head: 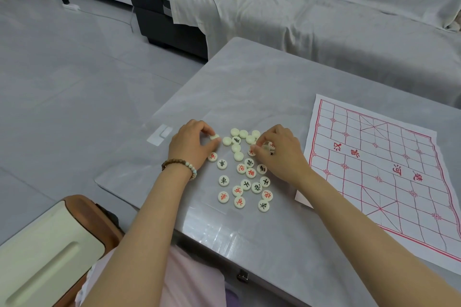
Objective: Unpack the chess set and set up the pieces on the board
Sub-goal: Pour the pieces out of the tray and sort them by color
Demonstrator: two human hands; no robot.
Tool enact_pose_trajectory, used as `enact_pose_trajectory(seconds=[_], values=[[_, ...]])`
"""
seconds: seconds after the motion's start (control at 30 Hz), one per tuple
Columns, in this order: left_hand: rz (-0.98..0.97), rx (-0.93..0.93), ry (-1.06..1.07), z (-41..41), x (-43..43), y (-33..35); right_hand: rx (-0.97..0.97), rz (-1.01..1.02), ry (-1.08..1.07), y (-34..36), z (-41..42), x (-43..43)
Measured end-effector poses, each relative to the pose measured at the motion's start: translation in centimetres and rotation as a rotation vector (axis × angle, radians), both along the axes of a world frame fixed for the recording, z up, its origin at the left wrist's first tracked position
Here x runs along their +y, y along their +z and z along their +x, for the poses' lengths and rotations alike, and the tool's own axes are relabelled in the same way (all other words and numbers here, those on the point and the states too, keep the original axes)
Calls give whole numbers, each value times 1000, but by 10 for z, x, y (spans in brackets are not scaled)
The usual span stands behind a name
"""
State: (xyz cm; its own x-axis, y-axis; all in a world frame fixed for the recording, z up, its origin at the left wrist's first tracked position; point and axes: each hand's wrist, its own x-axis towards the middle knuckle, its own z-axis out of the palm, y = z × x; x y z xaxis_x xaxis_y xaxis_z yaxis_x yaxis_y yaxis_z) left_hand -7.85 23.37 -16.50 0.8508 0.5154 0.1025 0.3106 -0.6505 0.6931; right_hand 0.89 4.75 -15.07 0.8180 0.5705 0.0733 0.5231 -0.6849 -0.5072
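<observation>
Step in hand: sorting and flipping the unpacked pieces, not yet placing any. The left hand [192, 144] has thumb and forefinger pinched on one cream round chess disc [214, 136], which is tipped up on its edge off the grey stone-look table [249, 77]. I can't read its face. The right hand [280, 149] has its fingers curled down and clamped on a half-hidden disc [266, 147] at the right side of the pile. It looks like a pinch, and its markings are mostly covered.

Between the two grips sit the blank-side-up cream discs [235, 148], some touching, just right of the left pinch. Nearer me than both grips lie the face-up discs with red or black characters [245, 184], loosely spread and mostly apart. The white sheet board with red grid lines [374, 169] lies flat, well right of the right grip, with nothing on it. A clear flat packet [159, 134] lies left of the left grip, and a wooden bead bracelet [178, 166] is on that wrist.

My read is that the task is at an early stage: unpacking is done, setup has not started.

The next move calls for turning both held discs character-up and setting them down clear of their neighbours. After that the remaining blank ones need flipping, then discs can be carried right, across the right grip's side, onto the grid crossings. Light pinches are needed, since the discs look slick and easy to knock.
</observation>
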Motion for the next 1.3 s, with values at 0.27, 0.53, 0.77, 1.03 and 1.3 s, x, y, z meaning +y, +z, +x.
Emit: enact_pose_trajectory(seconds=[0.27, 0.53, 0.77, 1.03, 1.3], values=[[-135, -21, -3, -3, 5, 3, -37, 20, 26, -3, -5, 4], [103, 3, -117, 1, -1, 2, -72, 78, -53, -4, -17, 10], [177, 54, -142, 2, -5, 1, -104, -73, -29, -7, -27, 26], [166, 69, -128, 4, -7, 4, -52, 16, 15, -4, -26, 18], [66, 56, -91, 6, -6, 1, -82, 27, -84, -5, -21, 24]])
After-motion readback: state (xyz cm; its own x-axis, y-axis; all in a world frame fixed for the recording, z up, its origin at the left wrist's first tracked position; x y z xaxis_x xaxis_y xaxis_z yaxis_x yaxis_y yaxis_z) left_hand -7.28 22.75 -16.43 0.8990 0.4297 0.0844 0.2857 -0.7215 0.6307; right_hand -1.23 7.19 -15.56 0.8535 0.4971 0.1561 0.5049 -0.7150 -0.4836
